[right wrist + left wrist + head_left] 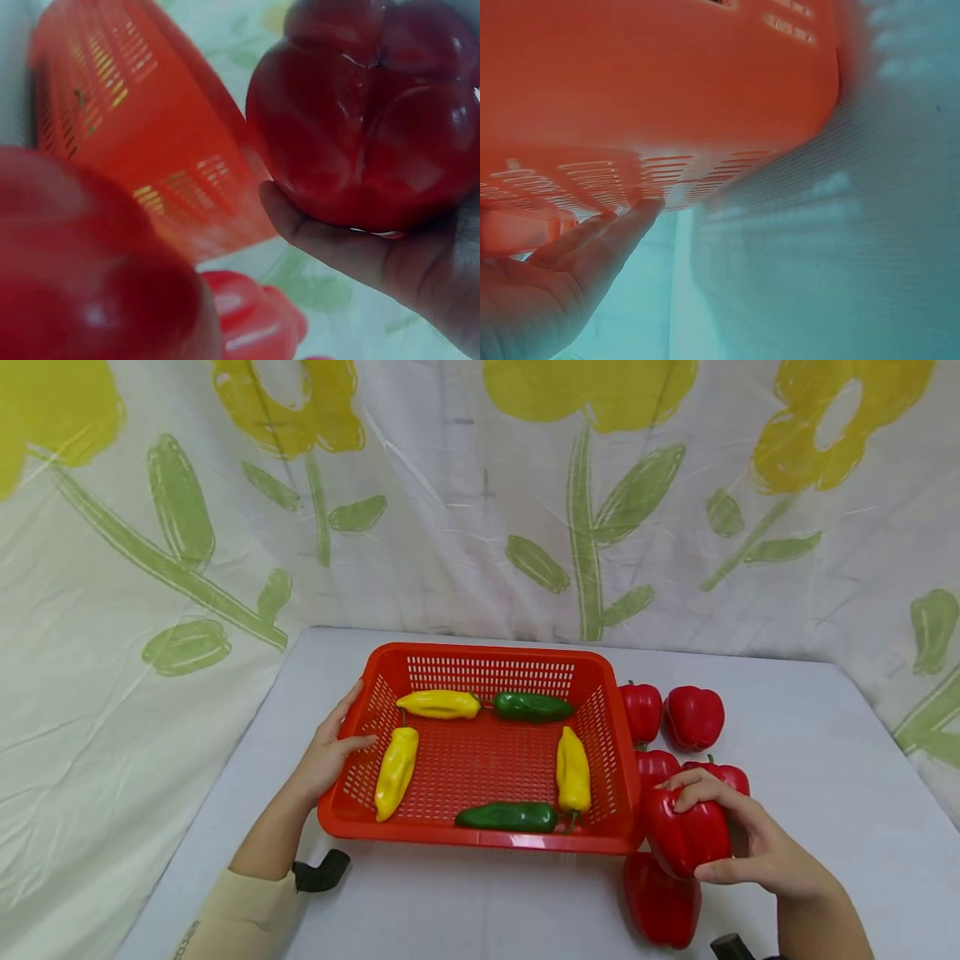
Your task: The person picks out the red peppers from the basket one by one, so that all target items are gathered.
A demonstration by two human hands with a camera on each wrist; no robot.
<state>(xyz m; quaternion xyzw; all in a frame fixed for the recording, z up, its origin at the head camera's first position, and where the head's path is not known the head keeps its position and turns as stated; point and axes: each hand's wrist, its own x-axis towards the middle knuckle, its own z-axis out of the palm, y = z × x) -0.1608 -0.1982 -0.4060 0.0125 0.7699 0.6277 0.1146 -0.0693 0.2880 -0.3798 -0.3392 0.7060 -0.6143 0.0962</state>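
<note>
A red plastic basket (487, 842) stands on the table, holding yellow peppers (439, 704) and green peppers (534, 706) along its sides. My left hand (324, 752) holds the basket's left side, thumb over the rim and fingers along the outer wall; in the left wrist view the fingers (615, 240) lie against the slotted wall. To the right of the basket, my right hand (738, 835) grips a red bell pepper (686, 831), its lobed end showing in the right wrist view. Beneath and behind this pepper are other red bell peppers, partly hidden.
More red bell peppers (694, 717) lie close against the basket's right side, and one (663, 902) sits nearer the front edge. A white table (450, 910) carries everything. Behind it hangs a white cloth (450, 552) printed with yellow flowers.
</note>
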